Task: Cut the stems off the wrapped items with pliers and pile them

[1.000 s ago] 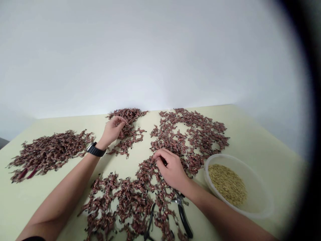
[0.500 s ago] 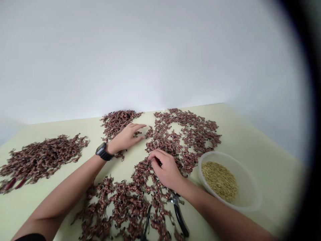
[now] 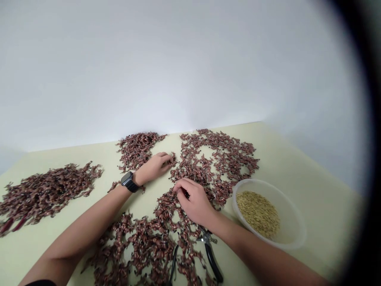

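My left hand (image 3: 156, 165), with a black watch on its wrist, reaches over the pale table with its fingers curled closed round a small brown figure (image 3: 174, 158). These glossy figures look like little animals with dark feet; the exact kind is too small to tell. My right hand (image 3: 193, 198) rests over the near edge of the spread-out brown figures (image 3: 220, 155), thumb and fingers pinched together. What that pinch holds, if anything, is hidden. Below it lies a pair of black-handled pliers (image 3: 212, 258), partly among more brown figures (image 3: 151, 242).
A translucent bowl (image 3: 290, 210) of small yellowish grain-like pieces (image 3: 257, 214) stands right of my right forearm. Two heaps of brown figures lie at the left (image 3: 50, 190) and back (image 3: 137, 149). Dark red slim things (image 3: 19, 223) stick out of the left heap. A pale wall (image 3: 178, 71) rises behind.
My left hand has moved slightly right and down, its spread fingers now closed at a small brown figure. The right hand keeps its pinch in nearly the same place. The view has shifted slightly.
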The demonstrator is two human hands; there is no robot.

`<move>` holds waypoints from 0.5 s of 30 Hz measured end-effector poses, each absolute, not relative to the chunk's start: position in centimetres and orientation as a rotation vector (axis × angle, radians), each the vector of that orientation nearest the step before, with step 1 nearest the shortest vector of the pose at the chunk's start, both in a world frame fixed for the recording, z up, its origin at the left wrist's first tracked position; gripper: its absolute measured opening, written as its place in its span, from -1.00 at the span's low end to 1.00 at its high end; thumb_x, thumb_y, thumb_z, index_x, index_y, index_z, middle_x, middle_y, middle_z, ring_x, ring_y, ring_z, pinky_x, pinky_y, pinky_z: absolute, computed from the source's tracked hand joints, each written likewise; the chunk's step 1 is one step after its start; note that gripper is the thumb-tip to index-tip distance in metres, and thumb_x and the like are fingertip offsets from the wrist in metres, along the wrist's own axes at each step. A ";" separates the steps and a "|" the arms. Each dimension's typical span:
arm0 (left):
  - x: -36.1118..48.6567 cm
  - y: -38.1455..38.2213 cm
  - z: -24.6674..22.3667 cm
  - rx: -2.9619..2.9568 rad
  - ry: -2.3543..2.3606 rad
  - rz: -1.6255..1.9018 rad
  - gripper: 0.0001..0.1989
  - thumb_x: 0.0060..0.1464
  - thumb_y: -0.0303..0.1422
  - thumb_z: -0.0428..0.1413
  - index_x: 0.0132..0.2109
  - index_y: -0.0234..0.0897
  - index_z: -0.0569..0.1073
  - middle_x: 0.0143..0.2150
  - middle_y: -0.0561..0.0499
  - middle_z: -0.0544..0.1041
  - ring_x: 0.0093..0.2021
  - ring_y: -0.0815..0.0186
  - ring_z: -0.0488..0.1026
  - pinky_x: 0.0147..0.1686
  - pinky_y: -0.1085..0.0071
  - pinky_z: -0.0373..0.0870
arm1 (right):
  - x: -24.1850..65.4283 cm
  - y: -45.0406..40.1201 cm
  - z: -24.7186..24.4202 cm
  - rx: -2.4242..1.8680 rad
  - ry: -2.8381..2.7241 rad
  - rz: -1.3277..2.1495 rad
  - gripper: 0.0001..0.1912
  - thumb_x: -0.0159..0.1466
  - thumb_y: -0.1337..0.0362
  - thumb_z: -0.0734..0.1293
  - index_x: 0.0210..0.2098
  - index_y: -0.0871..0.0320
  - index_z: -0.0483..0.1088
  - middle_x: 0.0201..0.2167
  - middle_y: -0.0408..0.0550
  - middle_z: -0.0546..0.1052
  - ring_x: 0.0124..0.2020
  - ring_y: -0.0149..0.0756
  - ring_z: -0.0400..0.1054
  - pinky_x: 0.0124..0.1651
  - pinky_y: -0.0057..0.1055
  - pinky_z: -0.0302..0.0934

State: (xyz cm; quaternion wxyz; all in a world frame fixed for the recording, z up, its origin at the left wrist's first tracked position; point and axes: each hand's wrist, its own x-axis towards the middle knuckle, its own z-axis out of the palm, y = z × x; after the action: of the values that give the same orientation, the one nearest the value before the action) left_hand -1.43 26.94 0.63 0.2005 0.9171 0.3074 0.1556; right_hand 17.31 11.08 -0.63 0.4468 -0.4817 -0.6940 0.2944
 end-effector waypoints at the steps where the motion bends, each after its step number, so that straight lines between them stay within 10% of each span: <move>1: -1.6 26.8 0.7 2.568 0.858 0.441 -0.78 0.32 -0.31 0.06 0.03 -0.14 0.52 0.00 -0.16 0.52 -0.02 0.10 0.47 0.04 0.09 0.42 | 17.3 11.1 -0.6 -1.191 -1.717 0.727 -0.76 0.32 0.53 0.21 -0.26 0.09 0.41 -0.28 -0.08 0.49 -0.22 -0.24 0.38 -0.10 -0.33 0.27; 15: -3.8 26.6 3.1 2.554 0.956 0.505 -0.78 0.30 -0.34 0.06 0.02 -0.13 0.53 0.04 -0.16 0.49 0.03 0.05 0.42 0.08 0.10 0.35 | 17.4 11.0 -0.6 -1.192 -1.717 0.727 -0.77 0.33 0.52 0.21 -0.26 0.08 0.41 -0.27 -0.09 0.50 -0.21 -0.25 0.40 -0.09 -0.32 0.28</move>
State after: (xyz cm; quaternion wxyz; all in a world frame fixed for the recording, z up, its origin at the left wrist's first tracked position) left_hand -3.76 26.55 3.06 0.1830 0.9053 0.3389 0.1791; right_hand 17.37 10.98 -0.63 0.4477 -0.4816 -0.6938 0.2938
